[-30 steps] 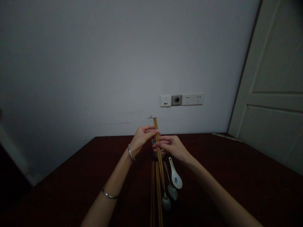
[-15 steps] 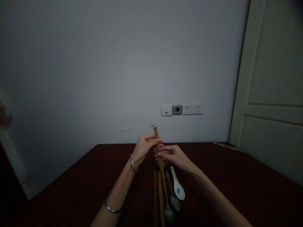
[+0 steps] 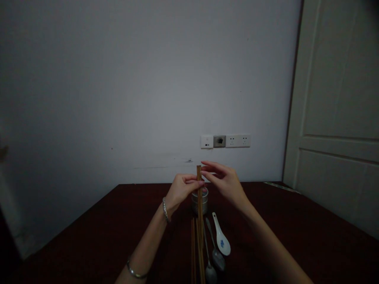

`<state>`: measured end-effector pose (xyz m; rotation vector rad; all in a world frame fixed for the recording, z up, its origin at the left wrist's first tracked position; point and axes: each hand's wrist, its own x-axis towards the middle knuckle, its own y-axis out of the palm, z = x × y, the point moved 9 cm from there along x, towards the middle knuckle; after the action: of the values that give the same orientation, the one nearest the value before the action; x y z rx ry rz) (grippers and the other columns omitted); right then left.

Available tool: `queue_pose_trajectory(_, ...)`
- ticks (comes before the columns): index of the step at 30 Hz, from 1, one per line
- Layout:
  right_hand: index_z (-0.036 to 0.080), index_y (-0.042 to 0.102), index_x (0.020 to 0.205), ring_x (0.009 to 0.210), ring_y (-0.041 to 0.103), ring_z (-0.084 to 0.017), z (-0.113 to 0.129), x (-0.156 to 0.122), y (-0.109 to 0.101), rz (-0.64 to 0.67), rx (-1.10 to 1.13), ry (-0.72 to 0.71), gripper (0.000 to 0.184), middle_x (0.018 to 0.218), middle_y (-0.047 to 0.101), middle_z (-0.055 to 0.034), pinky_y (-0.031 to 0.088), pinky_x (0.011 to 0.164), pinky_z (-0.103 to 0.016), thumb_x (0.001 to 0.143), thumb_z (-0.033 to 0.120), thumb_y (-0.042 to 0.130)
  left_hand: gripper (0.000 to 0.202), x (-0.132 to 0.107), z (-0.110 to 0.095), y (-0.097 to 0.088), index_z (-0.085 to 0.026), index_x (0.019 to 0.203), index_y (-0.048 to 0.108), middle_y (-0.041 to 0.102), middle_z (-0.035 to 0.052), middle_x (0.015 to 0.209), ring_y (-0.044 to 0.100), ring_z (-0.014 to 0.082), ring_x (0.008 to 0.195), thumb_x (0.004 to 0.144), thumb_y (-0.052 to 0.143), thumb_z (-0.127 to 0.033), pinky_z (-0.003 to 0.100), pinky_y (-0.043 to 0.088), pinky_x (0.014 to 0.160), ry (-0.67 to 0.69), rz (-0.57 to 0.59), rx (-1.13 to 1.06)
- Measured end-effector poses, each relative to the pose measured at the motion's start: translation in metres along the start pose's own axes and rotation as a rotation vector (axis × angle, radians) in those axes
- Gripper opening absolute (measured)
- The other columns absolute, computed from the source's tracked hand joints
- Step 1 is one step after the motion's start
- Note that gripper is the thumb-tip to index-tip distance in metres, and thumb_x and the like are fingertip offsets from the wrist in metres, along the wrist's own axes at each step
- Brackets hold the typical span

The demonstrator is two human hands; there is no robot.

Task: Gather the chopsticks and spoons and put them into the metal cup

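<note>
Pinched between the thumb and fingers of my left hand (image 3: pixel 180 192) is a pair of wooden chopsticks (image 3: pixel 200 207), held nearly upright. Beside their top ends is my right hand (image 3: pixel 227 184), its thumb and fingers apart; whether a fingertip touches the wood I cannot tell. Behind the chopsticks stands a metal cup (image 3: pixel 194 204), partly hidden by them and my left hand. More chopsticks (image 3: pixel 193 252) lie on the table below. To their right are two metal spoons, one long-handled spoon (image 3: pixel 211 273) and one wider spoon (image 3: pixel 218 260), then a white soup spoon (image 3: pixel 222 241) with a blue mark.
The dark red table (image 3: pixel 118 232) reaches back to a pale wall (image 3: pixel 148 86). Sockets and a switch (image 3: pixel 225 141) are set in the wall. A light-coloured door (image 3: pixel 337 106) stands at the right. A pale strip (image 3: pixel 282 187) lies along the table's back right edge.
My right hand has moved up from the middle of the chopsticks to their tops and its fingers have spread. The chopsticks are more upright, and more of the cup shows.
</note>
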<state>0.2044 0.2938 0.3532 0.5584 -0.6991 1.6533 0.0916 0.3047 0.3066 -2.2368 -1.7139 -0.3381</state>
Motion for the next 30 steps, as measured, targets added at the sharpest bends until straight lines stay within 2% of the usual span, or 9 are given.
queue_pose_trajectory(8, 0.016, 0.065, 0.094, 0.080, 0.064, -0.019, -0.006, 0.002, 0.005, -0.032, -0.022, -0.012, 0.027, 0.090, 0.068, -0.0068, 0.052, 0.068, -0.029, 0.070, 0.028, 0.062, 0.027, 0.001, 0.001, 0.003, -0.008, 0.081, 0.066, 0.068, 0.0099, 0.077, 0.063, 0.0184, 0.071, 0.066, 0.067, -0.030, 0.026, 0.048, 0.065, 0.002, 0.009, 0.028)
queue_pose_trajectory(20, 0.016, 0.068, 0.087, 0.075, 0.063, -0.018, -0.011, 0.001, -0.002, -0.020, -0.033, 0.005, 0.025, 0.083, 0.069, -0.0064, 0.051, 0.067, -0.029, 0.069, 0.032, 0.063, 0.030, 0.002, 0.009, 0.012, -0.007, 0.082, 0.067, 0.068, 0.0112, 0.079, 0.063, 0.0181, 0.071, 0.067, 0.066, -0.033, 0.027, 0.048, 0.064, -0.036, 0.055, 0.021)
queue_pose_trajectory(30, 0.015, 0.069, 0.084, 0.069, 0.064, -0.017, -0.013, 0.000, -0.004, -0.035, -0.022, 0.020, 0.023, 0.079, 0.070, -0.0063, 0.052, 0.060, -0.027, 0.067, 0.031, 0.065, 0.024, -0.002, 0.004, 0.014, -0.008, 0.080, 0.067, 0.068, 0.0107, 0.077, 0.063, 0.0169, 0.069, 0.070, 0.063, -0.030, 0.027, 0.049, 0.065, -0.017, 0.072, 0.096)
